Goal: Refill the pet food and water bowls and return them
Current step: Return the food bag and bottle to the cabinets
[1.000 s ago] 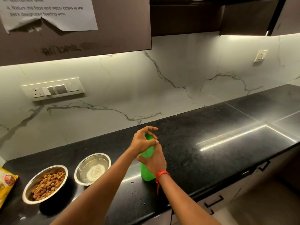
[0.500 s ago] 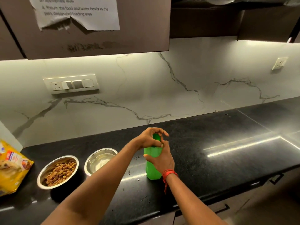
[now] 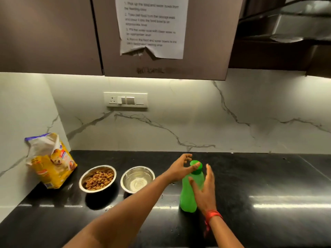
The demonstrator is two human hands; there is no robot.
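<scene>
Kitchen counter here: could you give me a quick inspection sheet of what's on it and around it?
Surface: black stone counter, glossy, a few water drops.
Job's things: steel bowl of kibble; steel bowl with water beside it; green bottle upright, cap on.
Clutter: opened yellow pet food bag at the corner.
Grips: left hand fingers on the cap; right hand open beside the bottle.
Cables: nothing seen.
Surroundings: marble wall, switch panel, instruction sheet on cabinet.
</scene>
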